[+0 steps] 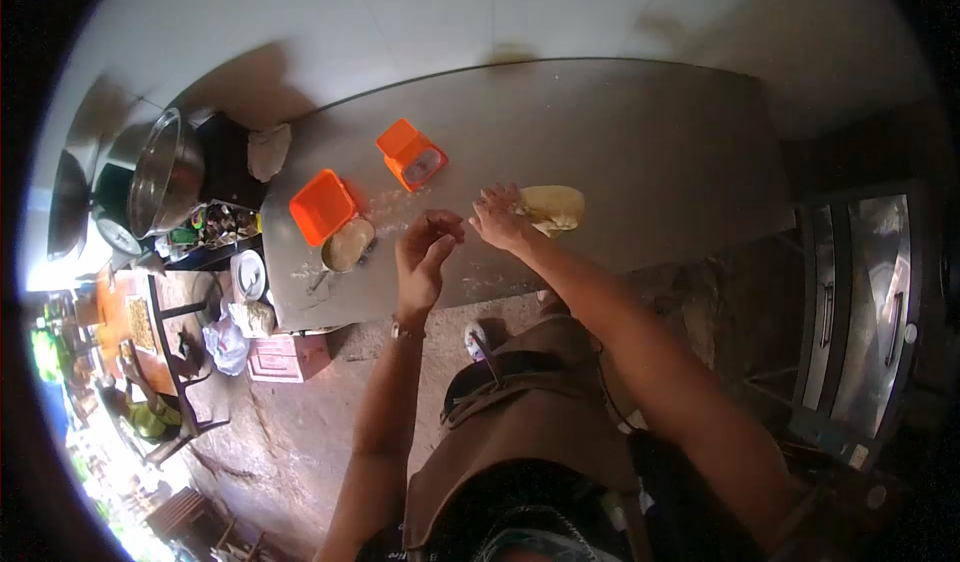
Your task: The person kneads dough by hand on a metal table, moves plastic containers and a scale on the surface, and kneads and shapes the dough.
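A pale, flattened piece of dough [556,205] lies on the grey metal table [640,142]. My right hand [499,218] rests at its left end, fingers spread, touching the dough's edge. Just left of it, my left hand [430,247] is raised over the table's near part with its fingers curled; whether anything small is between them cannot be made out. Left of my hands stand an orange container [400,142] with whitish stuff inside, a second orange container [322,207] and a round pan [349,246] with something pale in it.
Flour is scattered between the containers and my hands. Beyond the table's left end are a large metal bowl [167,174], a white cloth [268,152] and a pink crate [287,358]. A person [150,417] sits far left. A metal-doored cabinet [865,307] stands right.
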The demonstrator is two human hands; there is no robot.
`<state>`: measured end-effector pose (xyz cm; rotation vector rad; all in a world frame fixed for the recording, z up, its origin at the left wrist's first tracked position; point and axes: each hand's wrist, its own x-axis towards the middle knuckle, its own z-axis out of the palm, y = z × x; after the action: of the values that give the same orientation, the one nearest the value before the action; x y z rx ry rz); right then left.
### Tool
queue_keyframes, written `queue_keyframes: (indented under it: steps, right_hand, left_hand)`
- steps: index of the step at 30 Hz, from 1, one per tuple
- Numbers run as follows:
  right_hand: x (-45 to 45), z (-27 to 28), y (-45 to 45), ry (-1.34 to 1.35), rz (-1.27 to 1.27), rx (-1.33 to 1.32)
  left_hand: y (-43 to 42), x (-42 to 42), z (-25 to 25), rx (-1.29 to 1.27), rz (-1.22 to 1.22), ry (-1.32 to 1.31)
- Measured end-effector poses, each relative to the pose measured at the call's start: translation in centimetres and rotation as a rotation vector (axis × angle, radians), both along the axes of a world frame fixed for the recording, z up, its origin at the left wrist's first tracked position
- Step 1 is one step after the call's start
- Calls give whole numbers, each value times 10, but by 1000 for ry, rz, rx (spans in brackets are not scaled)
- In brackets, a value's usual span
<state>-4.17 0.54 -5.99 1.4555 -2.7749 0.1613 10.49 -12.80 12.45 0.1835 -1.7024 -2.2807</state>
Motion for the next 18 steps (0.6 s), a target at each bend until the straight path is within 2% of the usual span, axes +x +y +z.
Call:
queue_keyframes:
  steps: [2, 4, 6, 8, 9, 11, 15, 17, 18]
  right_hand:
    - [14, 22, 26, -72, -37, -314]
    - [28, 49, 68, -104, -145, -235]
    - [37, 54, 116, -126, -253, -156]
    - [46, 44, 159, -171, -362, -107]
    - [50, 38, 165, -176, -371, -97]
    - [47, 25, 170, 139, -370, -637]
    - [30, -3, 180, 99, -474, -447]
    - [1, -16, 175, 249, -497, -357]
    - [-13, -17, 176, 237, -496, -354]
  left_hand:
    - [9, -18, -41, -125, 48, -181]
    - [38, -33, -82, -292, -32, -326]
    - [88, -45, -118, -714, -21, -172]
    - [142, -53, -150, -715, -157, -109]
    - [156, -57, -149, -705, -168, -112]
    - [176, -70, -147, -707, -214, -51]
    - [182, -97, -174, -794, -259, 4]
    - [179, -124, -185, -943, -221, -5]
    - [178, -139, -188, -992, -209, -14]
